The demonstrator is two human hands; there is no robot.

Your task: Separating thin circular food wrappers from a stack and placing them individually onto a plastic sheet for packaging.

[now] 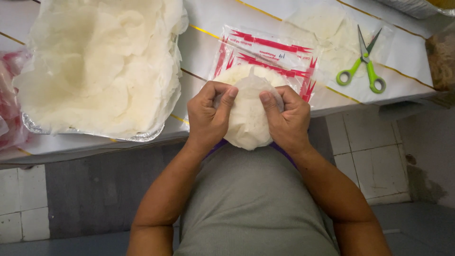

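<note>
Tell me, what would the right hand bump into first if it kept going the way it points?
Probably the left hand. The right hand points across the white wrappers both hold, thumbs nearly meeting.

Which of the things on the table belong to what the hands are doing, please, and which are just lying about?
In use:
- left hand and right hand, gripping the stack of thin white wrappers
- foil tray heaped with separated sheets
- opened red-printed plastic packet

Lying about:
- green-handled scissors
- pink bag at the left edge
</note>
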